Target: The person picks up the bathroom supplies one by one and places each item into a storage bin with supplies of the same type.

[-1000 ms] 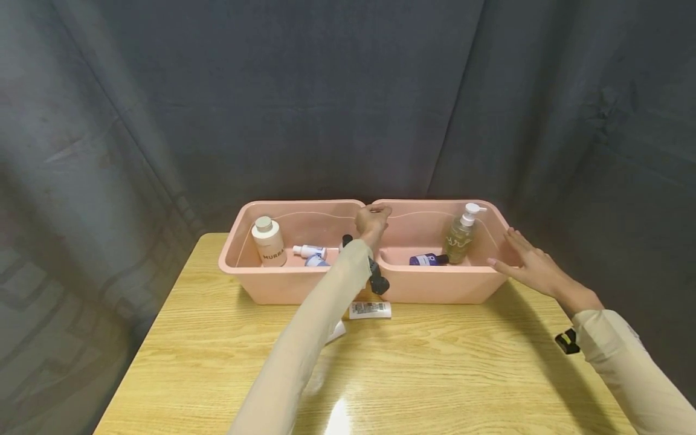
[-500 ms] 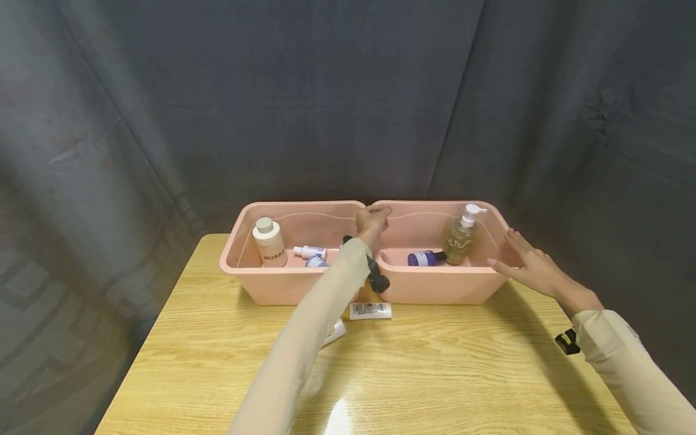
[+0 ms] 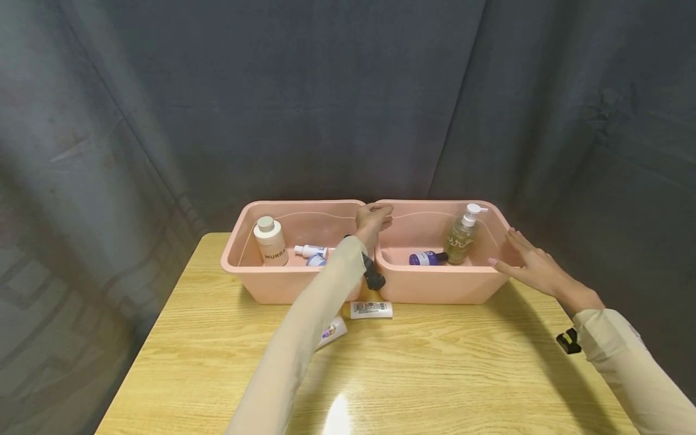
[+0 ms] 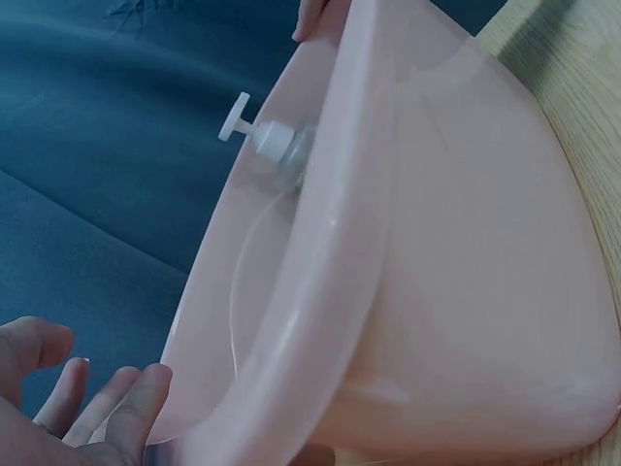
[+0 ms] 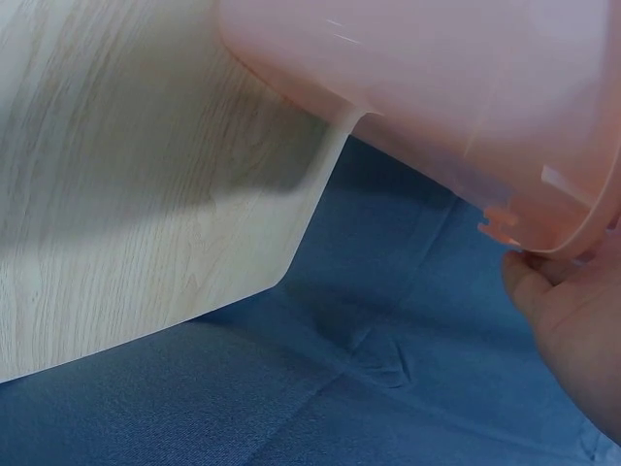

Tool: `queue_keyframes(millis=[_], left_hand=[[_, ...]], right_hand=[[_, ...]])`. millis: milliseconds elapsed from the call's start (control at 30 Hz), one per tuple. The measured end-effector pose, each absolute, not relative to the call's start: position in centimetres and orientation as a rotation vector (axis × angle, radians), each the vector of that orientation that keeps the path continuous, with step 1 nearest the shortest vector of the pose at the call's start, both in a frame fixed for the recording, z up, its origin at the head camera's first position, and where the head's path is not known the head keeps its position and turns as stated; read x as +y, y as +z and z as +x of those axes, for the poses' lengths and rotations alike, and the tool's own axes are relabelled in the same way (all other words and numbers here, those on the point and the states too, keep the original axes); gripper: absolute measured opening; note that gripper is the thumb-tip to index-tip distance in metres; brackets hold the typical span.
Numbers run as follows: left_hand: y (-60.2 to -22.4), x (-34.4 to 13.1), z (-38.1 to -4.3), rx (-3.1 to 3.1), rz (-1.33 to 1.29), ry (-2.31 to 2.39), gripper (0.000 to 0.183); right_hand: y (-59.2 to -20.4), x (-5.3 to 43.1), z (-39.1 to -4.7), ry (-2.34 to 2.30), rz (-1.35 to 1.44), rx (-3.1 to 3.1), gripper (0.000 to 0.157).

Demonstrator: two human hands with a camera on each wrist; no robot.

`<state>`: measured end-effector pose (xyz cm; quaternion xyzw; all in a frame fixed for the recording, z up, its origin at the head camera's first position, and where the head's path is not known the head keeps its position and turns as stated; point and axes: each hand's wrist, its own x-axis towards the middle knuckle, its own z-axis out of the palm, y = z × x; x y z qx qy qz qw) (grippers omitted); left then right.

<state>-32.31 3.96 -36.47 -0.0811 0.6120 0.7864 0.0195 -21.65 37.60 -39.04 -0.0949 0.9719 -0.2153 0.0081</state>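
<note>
Two pink plastic bins stand side by side. My left hand (image 3: pixel 374 220) is over their adjoining ends, its fingers reaching to the rim of the right bin (image 3: pixel 429 287). In the left wrist view, the fingers (image 4: pixel 136 413) are loosely extended at that rim. At the bin's far right end, my right hand (image 3: pixel 535 269) rests against the rim with fingers straight; the right wrist view has its thumb (image 5: pixel 524 277) by the rim's underside. Inside this bin are an upright pump bottle (image 3: pixel 458 243) of greenish liquid and a purple bottle (image 3: pixel 421 258) lying down.
The left bin (image 3: pixel 293 287) holds an upright white bottle (image 3: pixel 270 244) and a small white-capped bottle (image 3: pixel 310 251); my left sleeve hides part of it. Before the bins, two white tubes lie on the wooden table (image 3: pixel 435 368): a labelled tube (image 3: pixel 371 310) and a partly covered tube (image 3: pixel 331 332).
My left wrist and forearm have shifted slightly left, uncovering more of the tubes on the table. Its fingers look a little more spread. My right hand stays at the bin's end.
</note>
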Motion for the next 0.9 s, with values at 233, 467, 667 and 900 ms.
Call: queue_keyframes(millis=[233,467,667,900], left_hand=[[-36.0,3.9,-32.3,1.863,-0.232,2.456,0.021],[-35.6,3.8,-31.8,1.858,-0.224,2.445,0.021],[-35.5,3.7,-31.7,1.834,-0.201,2.444,0.019],[-35.0,3.5,-31.3,1.772,-0.132,2.452,0.016]], right_hand=[[-39.0,37.6,-21.6,-0.666,-0.302,3.037,0.093],[-39.0,37.6,-21.6,-0.674,-0.279,3.038,0.093],[-39.0,37.5,-21.7,-0.672,-0.259,3.021,0.095],[-38.9,37.5,-21.5,-0.689,-0.257,3.012,0.094]])
